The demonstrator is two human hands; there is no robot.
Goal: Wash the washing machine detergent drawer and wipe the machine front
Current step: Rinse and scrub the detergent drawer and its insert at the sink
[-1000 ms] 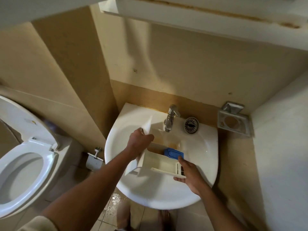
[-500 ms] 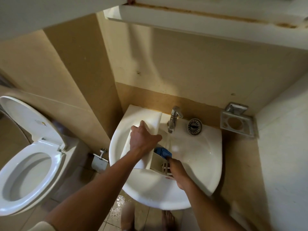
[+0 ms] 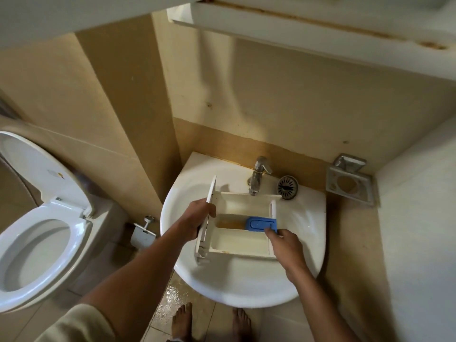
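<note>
The white detergent drawer (image 3: 237, 240) lies open side up across the white sink (image 3: 246, 285), under the metal tap (image 3: 257, 175). Its front panel stands at the left end. A blue insert (image 3: 259, 222) sits in the middle compartment, beside brownish residue. My left hand (image 3: 199, 213) grips the drawer's front panel at the left. My right hand (image 3: 283, 245) holds the drawer's right end, with fingers touching the blue insert.
A toilet (image 3: 37, 248) with its lid up stands at the left. A metal soap holder (image 3: 350, 183) hangs on the wall right of the sink, and a drain strainer (image 3: 287, 187) lies on the sink's rim. The floor below is wet; bare feet (image 3: 182, 322) stand there.
The drawer has been turned from tilted on edge to flat with its open side up under the tap. Both hands kept hold of it.
</note>
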